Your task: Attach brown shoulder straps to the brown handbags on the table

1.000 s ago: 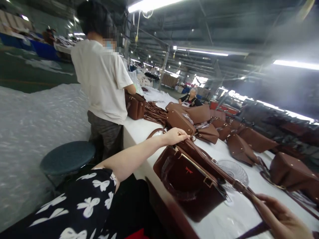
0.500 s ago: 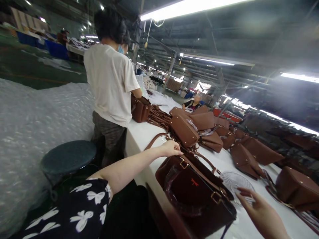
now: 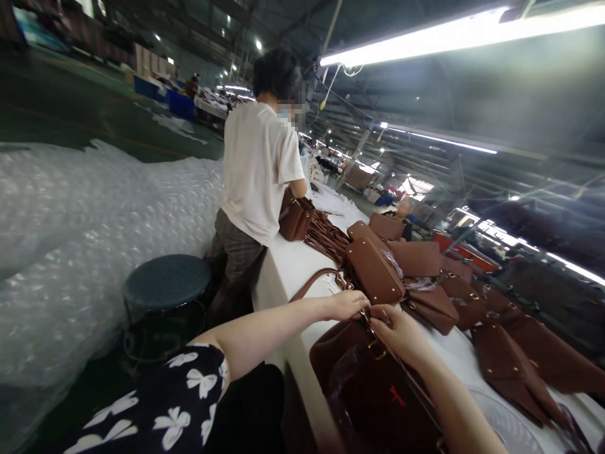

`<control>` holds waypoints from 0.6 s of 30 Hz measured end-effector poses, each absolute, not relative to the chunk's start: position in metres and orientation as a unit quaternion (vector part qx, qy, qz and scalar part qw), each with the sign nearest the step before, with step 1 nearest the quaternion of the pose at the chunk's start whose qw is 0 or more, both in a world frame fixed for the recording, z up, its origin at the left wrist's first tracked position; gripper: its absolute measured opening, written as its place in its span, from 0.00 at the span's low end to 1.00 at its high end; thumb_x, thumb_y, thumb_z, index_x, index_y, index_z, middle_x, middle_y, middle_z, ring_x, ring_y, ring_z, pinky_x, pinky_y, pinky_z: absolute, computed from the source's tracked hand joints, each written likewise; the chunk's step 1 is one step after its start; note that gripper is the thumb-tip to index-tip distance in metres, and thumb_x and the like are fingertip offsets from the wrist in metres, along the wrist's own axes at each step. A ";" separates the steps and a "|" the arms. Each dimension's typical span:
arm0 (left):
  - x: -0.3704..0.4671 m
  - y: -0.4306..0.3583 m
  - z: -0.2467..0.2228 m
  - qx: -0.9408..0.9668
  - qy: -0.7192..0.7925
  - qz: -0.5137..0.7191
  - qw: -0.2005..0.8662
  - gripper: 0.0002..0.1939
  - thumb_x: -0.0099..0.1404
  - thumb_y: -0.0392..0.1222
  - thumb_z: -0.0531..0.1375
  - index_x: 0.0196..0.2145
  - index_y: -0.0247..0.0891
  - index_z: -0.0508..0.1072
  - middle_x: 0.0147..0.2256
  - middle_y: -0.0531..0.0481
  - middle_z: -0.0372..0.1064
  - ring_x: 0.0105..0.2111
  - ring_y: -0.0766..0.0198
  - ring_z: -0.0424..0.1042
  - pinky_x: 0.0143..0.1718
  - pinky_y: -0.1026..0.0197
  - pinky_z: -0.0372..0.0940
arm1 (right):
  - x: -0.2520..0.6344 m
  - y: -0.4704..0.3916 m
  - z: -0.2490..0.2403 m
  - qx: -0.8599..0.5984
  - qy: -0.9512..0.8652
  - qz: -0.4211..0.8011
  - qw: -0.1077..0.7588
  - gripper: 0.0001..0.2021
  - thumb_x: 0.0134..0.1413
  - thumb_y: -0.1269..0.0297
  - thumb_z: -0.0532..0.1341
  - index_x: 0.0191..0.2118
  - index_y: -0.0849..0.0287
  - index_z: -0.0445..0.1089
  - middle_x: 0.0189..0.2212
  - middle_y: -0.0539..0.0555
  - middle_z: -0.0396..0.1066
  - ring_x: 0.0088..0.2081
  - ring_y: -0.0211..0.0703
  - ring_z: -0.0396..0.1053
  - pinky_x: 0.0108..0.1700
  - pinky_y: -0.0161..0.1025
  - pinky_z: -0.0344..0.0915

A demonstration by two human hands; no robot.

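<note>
A dark brown handbag [image 3: 352, 384] with gold buckles and a small red dragonfly mark stands at the table's near edge. At its upper far corner my left hand [image 3: 350, 306] pinches the top edge, fingers closed. My right hand [image 3: 394, 328] meets it there, its fingertips also pinched on that corner by a small metal fitting. The fingers hide exactly what part is gripped. Just beyond my left wrist lies a brown strap [image 3: 314, 279] with a gold clasp.
Several brown handbags [image 3: 375, 271] lie piled along the white table [image 3: 288, 255], beside a heap of straps [image 3: 326, 236]. A person in a white shirt [image 3: 258, 170] stands at the far left side. A round stool [image 3: 165, 280] and bubble wrap [image 3: 108, 233] are on my left.
My right hand has moved from beside the bag's right end up to the far corner, joining my left hand. The whole view has shifted, with the scene lying further right.
</note>
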State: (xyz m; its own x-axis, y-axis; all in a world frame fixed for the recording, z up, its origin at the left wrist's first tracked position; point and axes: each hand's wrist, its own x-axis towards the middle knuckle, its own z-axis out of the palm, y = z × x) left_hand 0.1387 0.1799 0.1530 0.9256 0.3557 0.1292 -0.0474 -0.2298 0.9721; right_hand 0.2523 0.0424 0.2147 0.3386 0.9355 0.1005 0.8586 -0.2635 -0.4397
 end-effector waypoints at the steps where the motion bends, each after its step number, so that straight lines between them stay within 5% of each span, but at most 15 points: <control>1: 0.137 0.180 0.154 0.768 0.111 0.169 0.608 0.13 0.69 0.45 0.50 0.38 0.35 0.70 0.22 0.57 0.58 0.22 0.69 0.58 0.25 0.65 0.53 | 0.251 0.049 0.210 -0.783 -0.577 0.103 0.207 0.16 0.48 0.55 0.59 0.41 0.55 0.76 0.39 0.55 0.79 0.41 0.52 0.74 0.43 0.43 0.64; 9: 0.138 0.186 0.147 0.744 0.073 0.174 0.641 0.13 0.70 0.47 0.51 0.40 0.36 0.69 0.21 0.58 0.58 0.21 0.70 0.57 0.25 0.66 0.54 | 0.258 0.060 0.189 -0.754 -0.584 0.191 0.234 0.21 0.55 0.46 0.54 0.33 0.57 0.76 0.32 0.54 0.79 0.35 0.49 0.73 0.37 0.39 0.65; 14: 0.144 0.192 0.124 0.701 0.164 0.245 0.649 0.23 0.74 0.49 0.40 0.40 0.33 0.69 0.19 0.58 0.57 0.19 0.69 0.57 0.25 0.65 0.56 | 0.266 0.060 0.177 -0.786 -0.544 0.146 0.252 0.22 0.56 0.44 0.53 0.29 0.57 0.74 0.24 0.52 0.74 0.29 0.48 0.69 0.33 0.40 0.61; 18: 0.142 0.190 0.110 0.711 0.181 0.250 0.632 0.24 0.73 0.51 0.43 0.35 0.33 0.71 0.19 0.56 0.59 0.21 0.69 0.60 0.28 0.64 0.58 | 0.269 0.059 0.173 -0.799 -0.527 0.108 0.267 0.21 0.56 0.46 0.52 0.31 0.56 0.73 0.25 0.54 0.74 0.31 0.50 0.69 0.35 0.41 0.60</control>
